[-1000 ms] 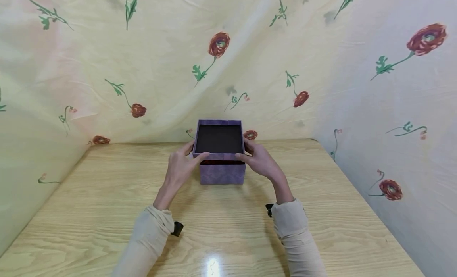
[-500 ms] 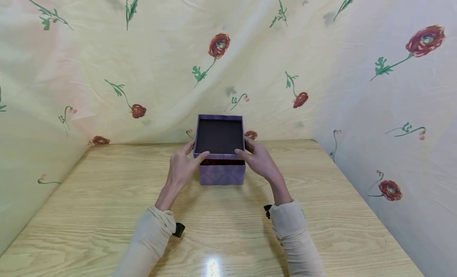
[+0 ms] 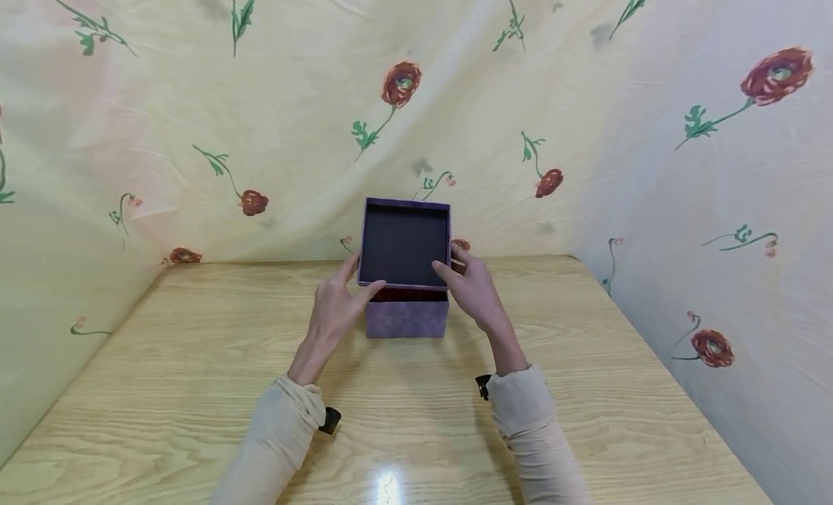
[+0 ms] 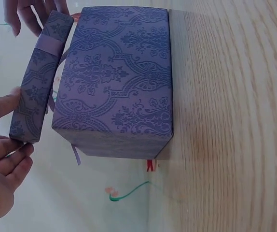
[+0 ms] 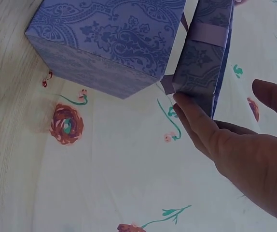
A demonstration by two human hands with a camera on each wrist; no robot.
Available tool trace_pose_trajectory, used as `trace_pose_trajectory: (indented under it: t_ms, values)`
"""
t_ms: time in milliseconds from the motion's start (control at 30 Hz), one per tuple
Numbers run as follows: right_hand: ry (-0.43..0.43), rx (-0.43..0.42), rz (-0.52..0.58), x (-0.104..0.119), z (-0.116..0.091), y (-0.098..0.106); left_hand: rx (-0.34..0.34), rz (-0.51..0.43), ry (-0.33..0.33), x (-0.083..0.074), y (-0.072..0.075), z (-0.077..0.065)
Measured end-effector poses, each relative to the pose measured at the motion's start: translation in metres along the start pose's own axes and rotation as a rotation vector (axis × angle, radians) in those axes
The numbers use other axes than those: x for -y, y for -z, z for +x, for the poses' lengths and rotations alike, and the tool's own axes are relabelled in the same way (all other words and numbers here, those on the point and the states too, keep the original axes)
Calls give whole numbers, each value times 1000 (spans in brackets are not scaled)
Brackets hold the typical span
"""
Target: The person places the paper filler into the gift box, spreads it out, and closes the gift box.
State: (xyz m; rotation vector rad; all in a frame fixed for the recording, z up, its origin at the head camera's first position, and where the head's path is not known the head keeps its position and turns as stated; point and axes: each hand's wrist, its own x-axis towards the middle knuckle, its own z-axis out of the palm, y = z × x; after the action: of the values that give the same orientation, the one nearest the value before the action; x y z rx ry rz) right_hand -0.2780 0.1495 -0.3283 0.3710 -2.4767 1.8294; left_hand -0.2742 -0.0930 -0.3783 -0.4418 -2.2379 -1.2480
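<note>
A purple patterned box [image 3: 406, 320] stands on the table, with something dark red showing inside below its lid [image 3: 405, 244]. Raised above the box, the lid tilts so that its dark, recessed face looks toward the head camera. My left hand [image 3: 335, 306] pinches the lid's near left corner, thumb on the front wall and fingers beneath. At the right side, my right hand [image 3: 475, 288] touches the lid with extended fingers; the right wrist view shows its thumb [image 5: 271, 99] held away from it. A pale ribbon [image 4: 50, 45] crosses the lid's wall in the left wrist view.
The wood-grain table [image 3: 195, 360] spreads around the box. Close behind it rises a cream cloth backdrop [image 3: 293, 129] printed with red flowers, which also hangs along both sides. A small red tassel [image 4: 150, 165] pokes out by the box's base.
The lid has tipped up further, its far edge rising and shifting slightly right. My right thumb has come away from the lid's front edge, while the box has stayed put.
</note>
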Motion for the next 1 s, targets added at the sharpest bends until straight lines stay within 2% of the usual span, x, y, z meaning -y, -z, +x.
trace_pose_trajectory:
  t_ms: [233,367,700,1000]
  values:
    - [3,-57,-16,3,1,-4,-33,36,-28,-2,-3,0]
    - [19,-78,3,4,2,-6,-66,21,-29,-2,-5,0]
    - [50,-85,-1,2,1,-13,-159,-112,65,-8,-5,1]
    - [93,-72,47,-1,2,-20,-134,-176,107,-10,-7,6]
